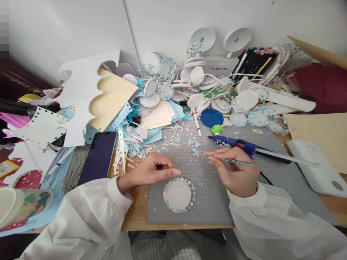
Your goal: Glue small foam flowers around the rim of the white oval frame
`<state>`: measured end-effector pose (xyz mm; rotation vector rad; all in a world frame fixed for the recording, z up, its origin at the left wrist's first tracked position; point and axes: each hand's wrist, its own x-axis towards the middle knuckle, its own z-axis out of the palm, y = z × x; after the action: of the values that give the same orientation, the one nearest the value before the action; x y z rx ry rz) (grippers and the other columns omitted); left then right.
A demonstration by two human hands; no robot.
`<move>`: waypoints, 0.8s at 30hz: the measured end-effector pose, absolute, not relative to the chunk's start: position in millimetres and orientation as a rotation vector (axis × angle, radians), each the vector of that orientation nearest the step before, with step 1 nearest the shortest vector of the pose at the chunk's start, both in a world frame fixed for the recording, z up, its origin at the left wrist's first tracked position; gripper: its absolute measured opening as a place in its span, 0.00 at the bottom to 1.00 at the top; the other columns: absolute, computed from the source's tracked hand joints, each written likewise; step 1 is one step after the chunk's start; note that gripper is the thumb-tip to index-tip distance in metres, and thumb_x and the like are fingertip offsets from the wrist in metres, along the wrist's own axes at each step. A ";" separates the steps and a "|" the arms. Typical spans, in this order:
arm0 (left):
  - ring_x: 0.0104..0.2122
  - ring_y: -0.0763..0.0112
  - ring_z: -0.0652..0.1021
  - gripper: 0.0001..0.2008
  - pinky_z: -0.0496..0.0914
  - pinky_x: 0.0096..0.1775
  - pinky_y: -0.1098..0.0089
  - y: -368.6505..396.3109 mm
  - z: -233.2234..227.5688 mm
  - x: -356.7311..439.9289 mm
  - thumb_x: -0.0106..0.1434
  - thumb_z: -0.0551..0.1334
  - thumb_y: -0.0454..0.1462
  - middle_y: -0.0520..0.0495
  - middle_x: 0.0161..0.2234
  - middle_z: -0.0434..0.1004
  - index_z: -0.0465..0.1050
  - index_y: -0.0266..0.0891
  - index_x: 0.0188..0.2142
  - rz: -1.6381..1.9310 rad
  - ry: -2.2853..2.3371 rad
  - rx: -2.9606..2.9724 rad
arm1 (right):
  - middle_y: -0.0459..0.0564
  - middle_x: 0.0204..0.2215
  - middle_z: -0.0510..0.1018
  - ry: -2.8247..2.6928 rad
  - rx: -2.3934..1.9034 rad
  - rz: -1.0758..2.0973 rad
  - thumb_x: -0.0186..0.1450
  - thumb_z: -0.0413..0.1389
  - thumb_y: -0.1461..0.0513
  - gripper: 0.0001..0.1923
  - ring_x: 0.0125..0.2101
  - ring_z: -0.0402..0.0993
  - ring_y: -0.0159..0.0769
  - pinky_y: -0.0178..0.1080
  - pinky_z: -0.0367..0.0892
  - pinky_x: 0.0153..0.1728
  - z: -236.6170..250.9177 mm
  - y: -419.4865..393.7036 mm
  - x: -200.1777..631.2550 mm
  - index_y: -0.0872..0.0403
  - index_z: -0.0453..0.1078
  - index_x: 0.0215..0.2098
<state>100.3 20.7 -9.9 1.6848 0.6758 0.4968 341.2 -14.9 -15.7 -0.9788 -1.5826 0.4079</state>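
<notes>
In the head view my right hand (237, 171) is closed around thin teal tweezers (238, 161). Their tip points left, near a scatter of tiny star-shaped confetti (193, 144) in blue, white and cream. My left hand (153, 168) is loosely curled just above a round white disc (178, 195), with thumb and forefinger close together and nothing visible between them. That disc lies flat on the grey cutting mat (211, 206), apart from the left hand. Small stars run around its rim, and a thin line crosses its face.
A blue glue gun (233, 141) with a long glue stick lies right of the confetti, beside a blue lid (211, 118). White discs (197, 75) pile up at the back. Left are a phone (97, 157), paper scraps (126, 146) and a cup (24, 206); right, a white device (316, 166).
</notes>
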 end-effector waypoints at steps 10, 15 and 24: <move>0.17 0.81 0.56 0.12 0.50 0.20 0.76 20.2 -9.7 100.9 0.60 0.64 0.39 0.59 0.16 0.54 0.76 0.30 0.38 0.596 0.780 1.556 | 0.49 0.29 0.80 -1.501 -0.869 0.849 0.60 0.60 0.66 0.04 0.26 0.78 0.36 0.39 0.74 0.25 -1.4 -9.1 305.1 0.52 0.70 0.31; 0.17 0.81 0.56 0.13 0.51 0.20 0.76 19.6 -13.2 100.6 0.60 0.63 0.39 0.58 0.16 0.56 0.76 0.29 0.38 0.606 0.778 1.534 | 0.48 0.28 0.79 -1.411 -0.881 0.949 0.61 0.60 0.64 0.04 0.23 0.77 0.33 0.37 0.74 0.23 -8.8 -11.1 303.8 0.52 0.69 0.30; 0.19 0.79 0.64 0.14 0.58 0.22 0.77 20.2 -9.8 99.7 0.61 0.63 0.41 0.51 0.19 0.68 0.77 0.28 0.34 0.570 0.777 1.529 | 0.47 0.27 0.78 -1.358 -0.894 1.004 0.61 0.60 0.65 0.03 0.25 0.78 0.34 0.36 0.75 0.24 -9.9 -17.3 301.2 0.52 0.70 0.30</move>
<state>99.7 20.2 -9.8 1.5286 0.7775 0.5704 301.2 -17.3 -9.9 -0.8937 -1.3580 1.0042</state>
